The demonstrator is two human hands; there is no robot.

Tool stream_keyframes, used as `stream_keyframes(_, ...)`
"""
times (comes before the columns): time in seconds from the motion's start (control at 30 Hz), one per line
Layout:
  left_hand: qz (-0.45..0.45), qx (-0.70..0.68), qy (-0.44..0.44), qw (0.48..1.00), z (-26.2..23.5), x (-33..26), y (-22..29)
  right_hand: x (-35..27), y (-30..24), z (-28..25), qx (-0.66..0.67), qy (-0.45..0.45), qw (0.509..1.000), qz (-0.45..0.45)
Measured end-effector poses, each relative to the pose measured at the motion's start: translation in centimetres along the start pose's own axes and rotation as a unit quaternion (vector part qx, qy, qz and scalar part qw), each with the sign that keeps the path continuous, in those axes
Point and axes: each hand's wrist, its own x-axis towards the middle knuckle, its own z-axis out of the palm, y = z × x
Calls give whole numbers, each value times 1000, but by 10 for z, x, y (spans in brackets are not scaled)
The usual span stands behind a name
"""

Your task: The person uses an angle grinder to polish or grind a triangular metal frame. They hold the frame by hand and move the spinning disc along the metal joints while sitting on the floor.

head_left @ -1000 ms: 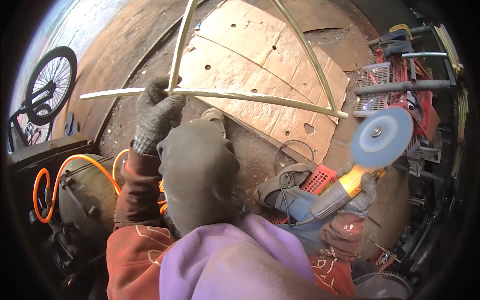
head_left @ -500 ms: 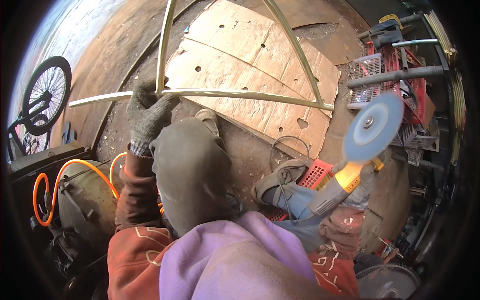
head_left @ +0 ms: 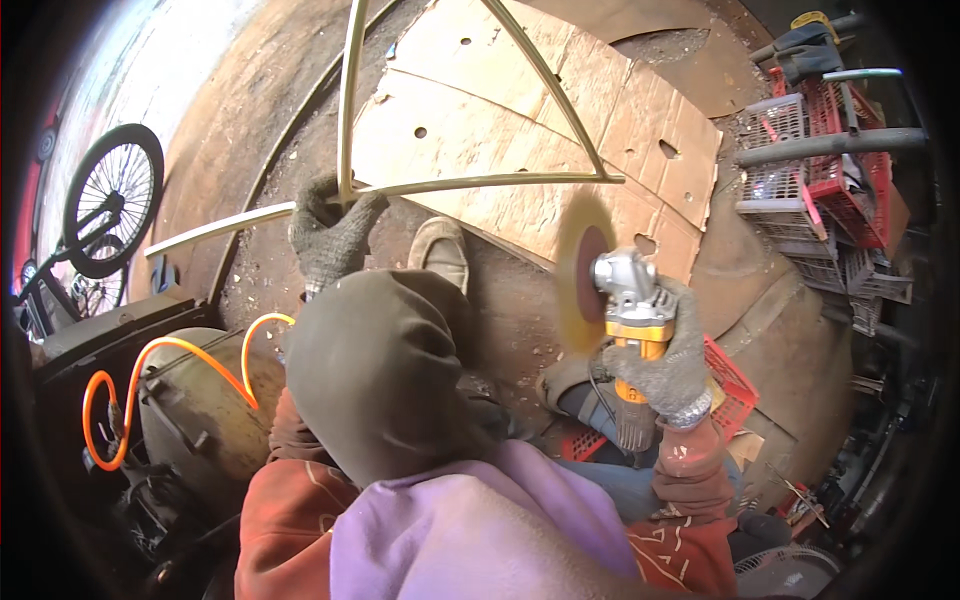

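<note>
While your gloved left hand (head_left: 330, 235) grips the pale metal frame (head_left: 480, 183) over the cardboard (head_left: 520, 120), your right hand (head_left: 665, 365) is clamped round the yellow angle grinder (head_left: 625, 300); stacked crates (head_left: 815, 180) top right, contents too blurry to tell
</note>
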Motion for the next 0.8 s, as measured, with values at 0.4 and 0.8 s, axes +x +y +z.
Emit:
stream_keyframes(0.4,77,39,16,996,-7,20,-48,91,42,64,-81,-122,988,-39)
stream_keyframes(0.8,86,89,64,990,-6,23,-55,130,67,90,-4,-193,981,-9)
